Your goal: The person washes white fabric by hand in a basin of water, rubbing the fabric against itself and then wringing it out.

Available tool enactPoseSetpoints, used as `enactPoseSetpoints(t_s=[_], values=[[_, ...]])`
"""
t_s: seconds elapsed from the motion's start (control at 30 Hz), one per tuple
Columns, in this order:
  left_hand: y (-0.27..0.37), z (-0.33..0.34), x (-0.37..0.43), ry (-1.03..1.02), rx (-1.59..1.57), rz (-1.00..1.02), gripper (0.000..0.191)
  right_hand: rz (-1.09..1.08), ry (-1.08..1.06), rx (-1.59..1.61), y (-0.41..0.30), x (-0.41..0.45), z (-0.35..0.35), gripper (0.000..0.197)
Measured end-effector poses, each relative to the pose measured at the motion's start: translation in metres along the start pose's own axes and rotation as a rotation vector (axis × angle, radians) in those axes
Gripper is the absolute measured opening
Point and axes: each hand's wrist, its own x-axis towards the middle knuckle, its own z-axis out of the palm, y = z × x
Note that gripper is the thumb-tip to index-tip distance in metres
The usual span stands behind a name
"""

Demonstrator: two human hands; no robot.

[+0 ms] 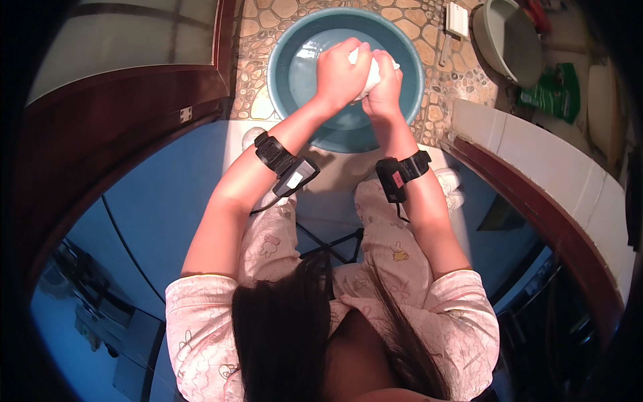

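Observation:
A bunched white cloth [370,79] is gripped between my two hands above a round blue-green plastic basin [346,139]. My left hand [342,70] closes over the cloth from the left side. From the right, my right hand [387,83] wraps around it, and a small bit of white pokes out by its fingers. Most of the cloth is hidden by my fingers. Water [306,75] lies in the basin and reflects a bright light.
The basin stands on pebble-patterned flooring [414,30]. A grey-green basin [510,40], a white brush-like object [456,20] and a green plastic packet [552,93] are at the right. A dark red door [125,110] borders the left; a tiled ledge [542,156] curves along the right.

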Motion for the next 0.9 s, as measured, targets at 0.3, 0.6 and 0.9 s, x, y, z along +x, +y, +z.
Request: enactPoseSetpoints(t_s=[0.3, 0.6, 0.9], values=[[0.003, 0.013, -0.002, -0.186, -0.013, -0.036, 0.023, -0.002, -0.014, -0.019, -0.009, -0.001, -0.018, 0.018], [0.001, 0.021, -0.003, -0.247, 0.028, -0.054, 0.024, 0.025, -0.012, 0.036, -0.01, -0.001, -0.024, 0.02], [-0.004, 0.023, -0.002, -0.255, 0.035, -0.087, 0.024, 0.011, 0.039, -0.031, -0.005, 0.001, -0.029, 0.016]])
